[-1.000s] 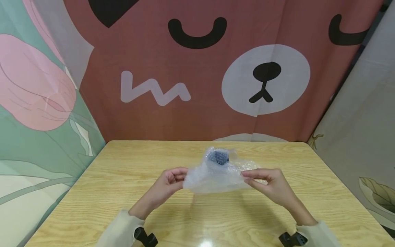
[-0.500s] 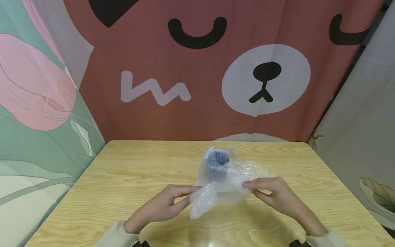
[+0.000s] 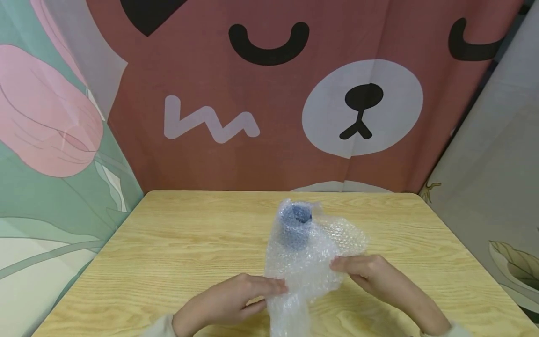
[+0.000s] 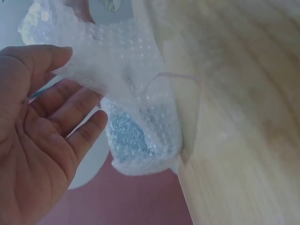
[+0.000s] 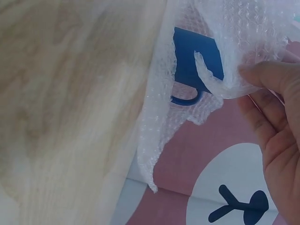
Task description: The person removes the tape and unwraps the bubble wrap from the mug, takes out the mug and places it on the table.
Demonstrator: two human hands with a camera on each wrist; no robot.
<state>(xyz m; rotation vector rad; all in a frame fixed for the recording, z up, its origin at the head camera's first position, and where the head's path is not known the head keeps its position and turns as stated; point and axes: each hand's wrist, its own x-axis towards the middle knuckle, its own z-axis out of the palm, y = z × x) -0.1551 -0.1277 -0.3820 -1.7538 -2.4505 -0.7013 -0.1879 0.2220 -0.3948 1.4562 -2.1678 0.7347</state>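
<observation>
A sheet of clear, colourless plastic bubble wrap is held by a person's two bare hands. By the left hand, the sheet's near left part is pinched, the thumb being placed on one side and the fingers on the other; some fingertips are concealed by the plastic in the left wrist view. By the right hand, a fold on the opposite side is pinched between thumb and fingers, the lower fingers being loosely bent beneath it. A blue, cylindrical mug is partly enclosed by the sheet and is positioned beyond both hands, between them and touched by neither. Its opening is directed upward; its lower part is seen only dimly through the plastic, and its material cannot be told. A curved blue handle is left exposed on the side toward the right hand. A loose strip of the wrap is hung just beside the left hand, on its right, toward the person. The work is carried out over a pale yellow, wood-grained table, spread beneath both hands. Well beyond them, a reddish-brown cloth backdrop printed with an animal's face is hung; far to the left hand's left, a green cloth printed with a pink flower is seen.
</observation>
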